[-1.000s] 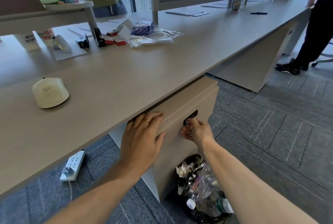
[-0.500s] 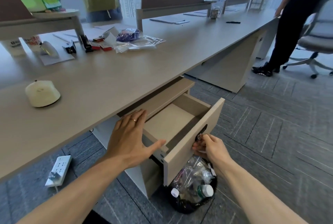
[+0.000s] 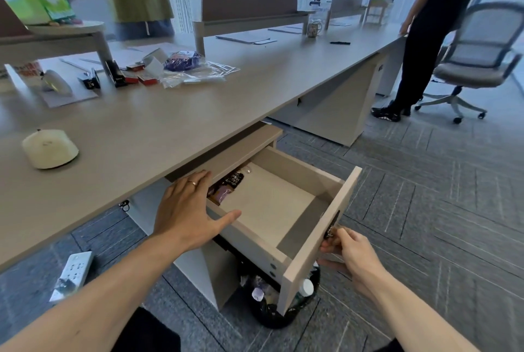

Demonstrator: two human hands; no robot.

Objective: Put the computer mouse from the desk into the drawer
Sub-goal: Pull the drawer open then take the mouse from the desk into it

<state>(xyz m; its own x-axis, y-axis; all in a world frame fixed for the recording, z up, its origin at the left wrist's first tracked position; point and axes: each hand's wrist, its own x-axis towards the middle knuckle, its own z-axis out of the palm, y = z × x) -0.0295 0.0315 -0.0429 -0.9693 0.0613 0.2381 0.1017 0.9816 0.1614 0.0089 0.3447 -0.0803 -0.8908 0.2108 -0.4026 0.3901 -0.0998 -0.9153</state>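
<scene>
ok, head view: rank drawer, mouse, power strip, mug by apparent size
1. drawer
2. mouse
3. power strip, close to the mouse, so that order is unsure
4. mug, far off, so likely understated

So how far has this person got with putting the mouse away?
Done: the drawer is pulled wide open. In hand: the right hand grips its front handle and the left hand rests on its near side edge. Left: the cream mouse sits untouched on the desk; it must be picked up and placed inside.

My L hand (image 3: 189, 210) lies flat, fingers spread, thumb out; R hand (image 3: 351, 252) pinches, fingertips (image 3: 330, 241) curled together.
</scene>
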